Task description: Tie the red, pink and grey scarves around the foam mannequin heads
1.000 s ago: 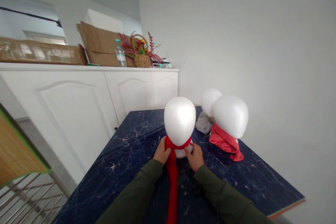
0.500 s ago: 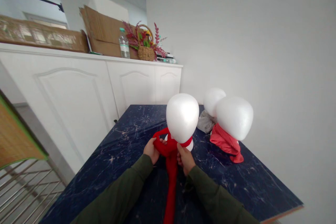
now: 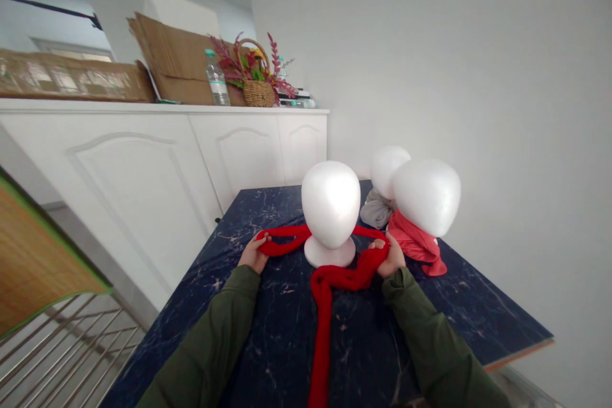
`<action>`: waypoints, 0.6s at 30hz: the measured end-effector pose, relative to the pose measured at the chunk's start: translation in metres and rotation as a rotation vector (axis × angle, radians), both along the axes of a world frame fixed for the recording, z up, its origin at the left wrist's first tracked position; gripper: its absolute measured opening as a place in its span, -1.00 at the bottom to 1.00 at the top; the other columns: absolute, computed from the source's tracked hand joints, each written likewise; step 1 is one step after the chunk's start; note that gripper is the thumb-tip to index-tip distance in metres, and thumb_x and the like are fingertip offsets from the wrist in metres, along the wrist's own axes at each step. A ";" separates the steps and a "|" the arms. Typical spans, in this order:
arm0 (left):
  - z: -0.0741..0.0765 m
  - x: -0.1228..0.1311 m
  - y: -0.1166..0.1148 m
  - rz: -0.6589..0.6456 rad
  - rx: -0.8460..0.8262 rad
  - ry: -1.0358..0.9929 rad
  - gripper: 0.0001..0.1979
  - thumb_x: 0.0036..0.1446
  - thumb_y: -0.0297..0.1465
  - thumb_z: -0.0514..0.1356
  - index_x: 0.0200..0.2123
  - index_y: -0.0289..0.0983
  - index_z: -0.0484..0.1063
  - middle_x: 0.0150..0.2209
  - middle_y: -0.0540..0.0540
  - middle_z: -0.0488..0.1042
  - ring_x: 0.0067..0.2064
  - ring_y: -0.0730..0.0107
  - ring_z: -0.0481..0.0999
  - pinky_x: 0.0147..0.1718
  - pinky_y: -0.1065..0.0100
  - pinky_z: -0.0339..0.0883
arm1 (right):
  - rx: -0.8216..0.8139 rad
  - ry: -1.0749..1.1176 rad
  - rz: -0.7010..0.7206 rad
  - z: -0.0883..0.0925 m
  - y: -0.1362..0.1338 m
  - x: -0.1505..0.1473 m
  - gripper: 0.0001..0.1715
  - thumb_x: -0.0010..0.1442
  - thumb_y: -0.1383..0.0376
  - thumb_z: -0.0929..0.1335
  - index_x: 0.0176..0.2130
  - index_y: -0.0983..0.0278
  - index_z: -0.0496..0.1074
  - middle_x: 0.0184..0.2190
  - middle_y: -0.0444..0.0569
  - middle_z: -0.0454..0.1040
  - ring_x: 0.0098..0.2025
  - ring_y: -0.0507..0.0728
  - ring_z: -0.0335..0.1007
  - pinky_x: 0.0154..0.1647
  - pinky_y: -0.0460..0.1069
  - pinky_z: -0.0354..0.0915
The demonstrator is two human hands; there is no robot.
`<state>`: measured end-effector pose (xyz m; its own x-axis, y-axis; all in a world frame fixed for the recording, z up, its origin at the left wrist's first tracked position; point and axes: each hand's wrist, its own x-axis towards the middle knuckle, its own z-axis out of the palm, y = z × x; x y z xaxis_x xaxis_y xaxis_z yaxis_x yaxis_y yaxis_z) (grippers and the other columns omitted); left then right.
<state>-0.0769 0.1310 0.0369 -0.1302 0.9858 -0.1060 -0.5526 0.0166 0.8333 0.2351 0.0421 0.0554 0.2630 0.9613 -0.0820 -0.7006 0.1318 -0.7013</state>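
A white foam head (image 3: 331, 205) stands upright on its round base on the dark blue marbled table (image 3: 282, 306). Behind its neck passes a red scarf (image 3: 344, 277), spread to both sides. My left hand (image 3: 254, 255) is closed on the scarf's looped part, left of the head. To the right of the head, my right hand (image 3: 391, 256) grips the bunched scarf. From there the cloth crosses in front of the base, and a long end runs down toward the near edge.
Two more foam heads stand at the right, one with a coral cloth (image 3: 415, 244), one with a grey cloth (image 3: 377, 209). White cabinets (image 3: 239, 146) at the back hold cardboard boxes, a bottle and a flower basket (image 3: 259, 94). A metal rack is at left.
Both hands have moved apart, left and right. The scarf no longer lies close round the front of the neck; it is opened out sideways, and the base now shows. The view has shifted slightly.
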 end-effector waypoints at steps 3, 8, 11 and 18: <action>-0.006 0.002 0.003 0.036 0.032 0.174 -0.75 -0.14 -0.63 0.11 -0.32 -0.29 0.31 -0.39 -0.05 0.41 -0.41 0.48 0.45 -0.39 0.40 0.36 | -0.025 -0.002 -0.058 0.003 0.001 0.018 -0.66 0.08 0.23 0.23 -0.65 0.26 0.09 -0.78 -0.28 0.03 -0.75 -0.09 0.01 -0.65 -0.14 0.21; -0.007 0.015 -0.004 0.181 0.157 0.535 -0.59 -0.26 -0.57 0.24 -0.24 -0.28 0.30 -0.17 -0.18 0.34 -0.09 0.19 0.35 -0.07 0.13 0.22 | 0.048 -0.177 -0.267 0.001 -0.036 0.022 -0.75 0.01 0.23 0.33 -0.53 0.26 0.17 -0.72 -0.29 0.15 -0.72 -0.10 -0.01 -0.71 -0.18 0.11; 0.000 0.029 -0.024 0.176 0.330 0.674 -0.68 -0.22 -0.49 0.22 -0.28 -0.27 0.36 -0.18 -0.14 0.35 -0.10 0.20 0.33 -0.02 0.14 0.17 | 0.092 -0.495 -0.399 -0.005 -0.084 0.018 -0.71 0.04 0.15 0.32 -0.52 0.26 0.16 -0.71 -0.28 0.12 -0.71 -0.09 0.01 -0.72 -0.17 0.07; 0.018 0.097 -0.134 -0.301 1.193 1.021 -0.59 -0.13 -0.45 0.15 -0.11 -0.25 0.31 -0.20 -0.14 0.40 -0.16 0.29 0.39 -0.14 0.26 0.29 | -0.082 -0.790 0.211 0.041 -0.199 0.021 -0.57 0.08 0.04 0.26 -0.15 0.26 0.28 -0.70 -0.19 0.23 -0.74 -0.09 -0.06 -0.76 -0.18 -0.08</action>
